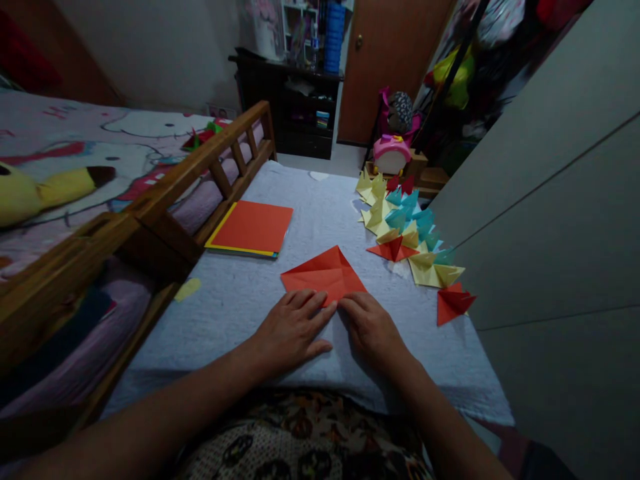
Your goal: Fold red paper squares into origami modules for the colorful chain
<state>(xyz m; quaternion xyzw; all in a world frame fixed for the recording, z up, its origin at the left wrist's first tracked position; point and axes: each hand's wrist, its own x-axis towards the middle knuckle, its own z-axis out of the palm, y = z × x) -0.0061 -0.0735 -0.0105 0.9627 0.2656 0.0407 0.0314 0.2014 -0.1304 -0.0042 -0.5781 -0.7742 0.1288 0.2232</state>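
Observation:
A partly folded sheet of red-orange origami paper (327, 270) lies on the cloth-covered table, with creases across it and one point facing away from me. My left hand (295, 327) rests flat on its near left edge, fingers stretched out and thumb apart. At the near right edge, my right hand (373, 327) has its fingers bent and pressed together on the paper. Both sets of fingertips almost meet at the near corner, which they partly cover.
A stack of coloured paper (253, 227), orange on top, sits at the left. Folded paper pieces (400, 220) in yellow, blue and red line the right side, ending with a red folded piece (453, 303). A wooden bed rail (200, 160) borders the left; a pale panel (550, 220) stands right.

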